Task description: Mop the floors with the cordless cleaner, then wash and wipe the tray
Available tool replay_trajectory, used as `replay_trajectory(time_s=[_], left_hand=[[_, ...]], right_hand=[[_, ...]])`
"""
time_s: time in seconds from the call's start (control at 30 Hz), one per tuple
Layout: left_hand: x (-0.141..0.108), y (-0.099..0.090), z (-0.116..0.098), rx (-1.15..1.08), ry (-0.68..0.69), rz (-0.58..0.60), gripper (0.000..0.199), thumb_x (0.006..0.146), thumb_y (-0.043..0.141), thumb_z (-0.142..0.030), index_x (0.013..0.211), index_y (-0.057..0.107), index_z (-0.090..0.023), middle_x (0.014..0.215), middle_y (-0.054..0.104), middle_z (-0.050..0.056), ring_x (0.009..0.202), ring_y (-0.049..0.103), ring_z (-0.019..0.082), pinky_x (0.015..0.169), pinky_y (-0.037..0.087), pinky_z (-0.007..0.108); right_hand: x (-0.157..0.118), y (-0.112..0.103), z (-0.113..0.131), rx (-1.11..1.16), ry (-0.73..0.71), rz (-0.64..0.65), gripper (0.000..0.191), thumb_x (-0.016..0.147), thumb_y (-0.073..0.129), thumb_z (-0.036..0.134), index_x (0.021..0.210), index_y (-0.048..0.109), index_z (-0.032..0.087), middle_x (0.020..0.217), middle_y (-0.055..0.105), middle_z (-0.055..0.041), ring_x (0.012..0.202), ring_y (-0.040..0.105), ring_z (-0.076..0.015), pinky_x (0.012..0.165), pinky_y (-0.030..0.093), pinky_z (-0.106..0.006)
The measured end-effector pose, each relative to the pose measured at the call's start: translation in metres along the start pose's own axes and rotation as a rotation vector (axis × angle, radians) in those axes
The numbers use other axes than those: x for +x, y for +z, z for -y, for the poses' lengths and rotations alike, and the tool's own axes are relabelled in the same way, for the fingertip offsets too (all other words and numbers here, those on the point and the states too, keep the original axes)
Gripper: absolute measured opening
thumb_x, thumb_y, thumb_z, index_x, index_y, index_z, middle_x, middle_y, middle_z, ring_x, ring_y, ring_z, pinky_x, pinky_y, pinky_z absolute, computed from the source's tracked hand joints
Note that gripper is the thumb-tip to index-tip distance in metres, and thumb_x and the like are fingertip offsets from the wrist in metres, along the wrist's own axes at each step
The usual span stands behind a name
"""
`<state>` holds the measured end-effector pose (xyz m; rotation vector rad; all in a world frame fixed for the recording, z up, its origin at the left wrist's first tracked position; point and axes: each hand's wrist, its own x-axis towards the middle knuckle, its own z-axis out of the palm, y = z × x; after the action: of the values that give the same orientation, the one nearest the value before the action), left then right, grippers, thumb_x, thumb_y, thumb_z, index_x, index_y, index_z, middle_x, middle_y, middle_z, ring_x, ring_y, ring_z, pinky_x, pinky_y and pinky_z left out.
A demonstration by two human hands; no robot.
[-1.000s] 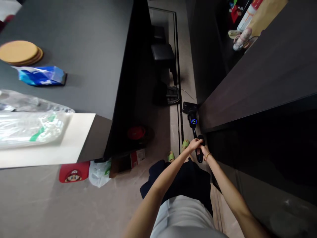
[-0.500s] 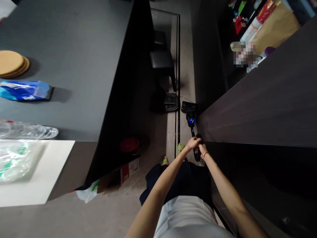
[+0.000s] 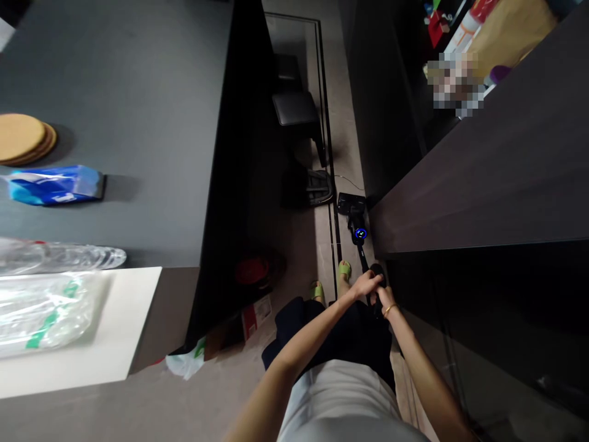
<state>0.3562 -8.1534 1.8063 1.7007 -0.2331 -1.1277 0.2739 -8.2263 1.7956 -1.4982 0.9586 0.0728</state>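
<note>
A black stick vacuum cleaner stands tilted in the aisle, with its head flat on the floor beside the dark cabinet. A blue ring glows on its round display. My left hand is closed around the upper part of the handle. Close against it, my right hand also grips the handle, partly hiding the grip. Both hands are in front of my dark skirt or trousers, and a bracelet circles the right wrist.
A dark table on the left bears coasters, a blue packet and plastic-wrapped things. Black stools and a black grated object border the aisle. A thin cord lies near the cleaner's head. Cabinets line the right.
My view has turned and shifted slightly. Both hands and the handle of the vacuum cleaner appear lower and nearer my body, still gripping. The head of the cleaner has barely moved.
</note>
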Motion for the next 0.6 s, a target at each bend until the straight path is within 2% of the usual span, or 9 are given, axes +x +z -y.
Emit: replay_trajectory(time_s=[0.1,0.17,0.3,0.37,0.5,0.57,0.6], left_hand=[[-0.036,0.013,0.026,-0.132,-0.051,0.192,0.043,0.08,0.063,-0.053,0.096,0.055,-0.014,0.063,0.063,0.001,0.049,0.06,0.014,0.053,0.05,0.025],[-0.057,0.025,0.043,-0.22,-0.068,0.272,0.048,0.075,0.068,-0.055,0.097,0.054,-0.014,0.063,0.063,0.001,0.047,0.059,0.014,0.052,0.05,0.026],[-0.087,0.052,0.072,-0.305,-0.082,0.303,0.051,0.067,0.076,-0.052,0.094,0.058,-0.013,0.068,0.062,0.0,0.053,0.057,0.011,0.055,0.045,0.023],[-0.095,0.062,0.083,-0.311,-0.137,0.315,0.05,0.065,0.077,-0.053,0.092,0.06,-0.014,0.069,0.061,-0.001,0.054,0.053,0.01,0.052,0.04,0.021],[-0.1,0.07,0.099,-0.245,-0.426,0.345,0.05,0.074,0.061,-0.065,0.077,0.057,-0.015,0.058,0.052,-0.003,0.044,0.04,0.008,0.043,0.027,0.022],[-0.1,0.071,0.105,-0.207,-0.538,0.384,0.045,0.079,0.057,-0.06,0.069,0.052,-0.017,0.052,0.046,-0.004,0.04,0.035,0.008,0.041,0.024,0.022],[-0.099,0.073,0.107,-0.181,-0.559,0.403,0.041,0.08,0.057,-0.054,0.066,0.05,-0.017,0.049,0.044,-0.005,0.039,0.034,0.008,0.041,0.024,0.022]], right_hand=[[-0.039,-0.005,-0.032,-0.051,0.025,0.028,0.044,0.067,0.055,0.051,0.039,0.041,0.021,0.034,0.042,0.0003,0.036,0.041,-0.0102,0.044,0.032,-0.025],[-0.065,-0.012,-0.05,-0.134,0.022,0.063,0.045,0.069,0.054,0.052,0.038,0.041,0.02,0.034,0.041,0.0,0.036,0.041,-0.0101,0.045,0.033,-0.025],[-0.106,-0.029,-0.079,-0.314,0.027,0.109,0.048,0.067,0.054,0.056,0.038,0.038,0.021,0.032,0.036,0.002,0.033,0.038,-0.0092,0.044,0.03,-0.025],[-0.12,-0.036,-0.089,-0.38,0.029,0.149,0.042,0.066,0.055,0.054,0.043,0.04,0.022,0.033,0.034,0.0045,0.032,0.035,-0.0092,0.042,0.028,-0.025],[-0.141,-0.045,-0.1,-0.614,-0.018,0.197,0.013,0.064,0.058,0.027,0.057,0.05,0.019,0.046,0.048,0.0024,0.043,0.044,-0.0105,0.046,0.03,-0.023],[-0.149,-0.051,-0.098,-0.834,-0.044,0.213,0.003,0.06,0.058,0.016,0.058,0.057,0.017,0.055,0.059,-0.0014,0.053,0.053,-0.0121,0.051,0.033,-0.023],[-0.153,-0.055,-0.095,-0.952,-0.051,0.228,0.005,0.06,0.058,0.013,0.06,0.061,0.017,0.06,0.063,-0.0034,0.058,0.057,-0.0136,0.053,0.034,-0.023]])
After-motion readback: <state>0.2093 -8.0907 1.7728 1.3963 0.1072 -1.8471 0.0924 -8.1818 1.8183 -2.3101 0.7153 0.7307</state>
